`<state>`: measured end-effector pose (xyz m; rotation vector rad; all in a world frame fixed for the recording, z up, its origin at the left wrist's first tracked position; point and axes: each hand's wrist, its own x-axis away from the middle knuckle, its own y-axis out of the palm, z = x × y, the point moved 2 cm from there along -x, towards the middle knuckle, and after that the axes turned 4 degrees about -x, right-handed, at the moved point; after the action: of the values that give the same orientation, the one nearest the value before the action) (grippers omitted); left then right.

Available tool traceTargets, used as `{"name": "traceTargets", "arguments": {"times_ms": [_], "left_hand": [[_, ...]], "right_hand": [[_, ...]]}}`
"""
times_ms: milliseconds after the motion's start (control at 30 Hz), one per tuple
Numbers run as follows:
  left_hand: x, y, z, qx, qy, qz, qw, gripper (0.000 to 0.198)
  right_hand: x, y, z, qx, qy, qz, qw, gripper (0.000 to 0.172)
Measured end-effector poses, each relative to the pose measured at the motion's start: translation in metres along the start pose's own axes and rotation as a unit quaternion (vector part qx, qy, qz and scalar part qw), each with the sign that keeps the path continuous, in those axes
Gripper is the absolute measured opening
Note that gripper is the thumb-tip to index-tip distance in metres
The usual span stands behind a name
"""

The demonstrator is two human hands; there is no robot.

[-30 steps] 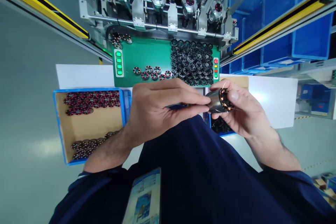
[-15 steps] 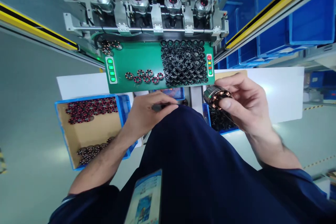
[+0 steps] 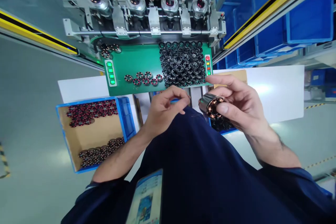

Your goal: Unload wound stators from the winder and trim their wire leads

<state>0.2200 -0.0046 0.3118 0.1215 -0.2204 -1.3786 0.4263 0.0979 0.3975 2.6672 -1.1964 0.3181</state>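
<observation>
My right hand (image 3: 244, 106) grips a wound motor stator (image 3: 209, 105) with a shiny steel outside and copper coils facing me, its thumb on the coil end and its index finger stretched out. To its left, my left hand (image 3: 166, 108) is closed in a pinch over my dark clothing, apart from the stator; whatever lies between its fingertips is too small to make out. Ahead of both hands is a green worktop (image 3: 136, 57). Several red-and-copper stators (image 3: 146, 81) lie on it, beside a dense stack of black ring-shaped parts (image 3: 181, 63).
A winding machine (image 3: 154, 21) with several spindles stands behind the worktop. At left, a blue bin (image 3: 122, 112) holds rows of stators. More copper stators (image 3: 109, 49) sit at the worktop's back left corner. Button panels (image 3: 208, 65) flank it. Yellow-black posts (image 3: 265, 10) rise at the sides.
My left hand has moved right and slightly forward, nearer the stator. The stator in my right hand has shifted slightly left and down. The machine's spindle area appears slightly lower in view.
</observation>
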Motion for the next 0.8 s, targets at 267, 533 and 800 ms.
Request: {"name": "traceTargets", "arguments": {"times_ms": [267, 533, 800], "left_hand": [[-0.004, -0.005, 0.033, -0.063, 0.084, -0.058, 0.993, 0.005], [0.002, -0.003, 0.014, -0.105, 0.055, -0.086, 0.989, 0.015], [0.007, -0.019, -0.006, -0.158, 0.167, 0.021, 0.973, 0.066]], "right_hand": [[-0.002, 0.006, 0.000, 0.019, -0.001, -0.034, 0.999, 0.074], [0.000, 0.002, 0.004, 0.020, -0.004, -0.009, 1.000, 0.074], [0.000, 0.009, 0.001, 0.033, -0.017, 0.017, 0.999, 0.078]]}}
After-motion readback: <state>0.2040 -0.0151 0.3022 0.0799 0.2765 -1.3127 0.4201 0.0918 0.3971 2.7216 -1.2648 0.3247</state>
